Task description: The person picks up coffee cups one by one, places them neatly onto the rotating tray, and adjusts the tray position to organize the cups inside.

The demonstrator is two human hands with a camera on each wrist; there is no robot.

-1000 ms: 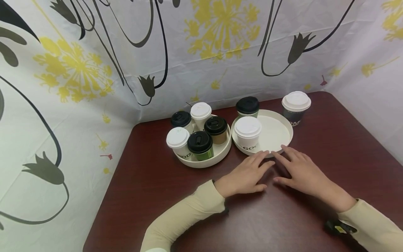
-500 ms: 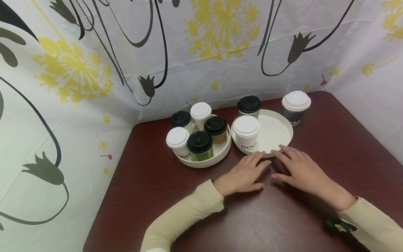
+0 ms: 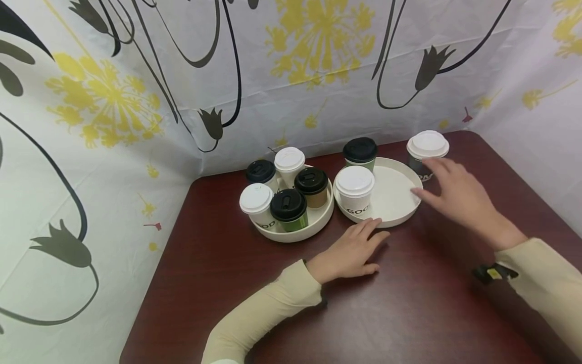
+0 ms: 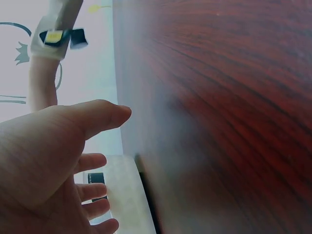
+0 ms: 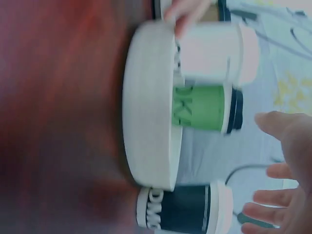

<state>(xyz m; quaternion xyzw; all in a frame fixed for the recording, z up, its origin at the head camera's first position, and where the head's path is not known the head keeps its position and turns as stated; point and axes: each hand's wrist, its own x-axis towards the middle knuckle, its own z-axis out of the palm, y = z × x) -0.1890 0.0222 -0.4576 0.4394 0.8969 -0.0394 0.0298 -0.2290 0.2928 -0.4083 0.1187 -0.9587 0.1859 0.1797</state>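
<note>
My right hand [image 3: 464,199] hovers with spread fingers near a dark paper cup with a white lid [image 3: 428,145], at the right of the round white tray [image 3: 400,218]. In the right wrist view the dark cup [image 5: 187,208] stands beside the tray, and the hand [image 5: 287,170] holds nothing. The left hand [image 3: 347,253] lies low at the tray's front edge, fingers extended. On that tray stand a white cup [image 3: 355,189] with a white lid and a green cup [image 3: 360,151] with a black lid.
A second round white tray [image 3: 313,231] to the left holds several lidded cups, among them a green one [image 3: 289,207] and a brown one [image 3: 311,187]. A flower-printed cloth [image 3: 318,101] hangs behind the dark red table [image 3: 218,283].
My right hand has lifted from the tray's front and moved right and away from me, toward the dark cup. The left hand has barely shifted.
</note>
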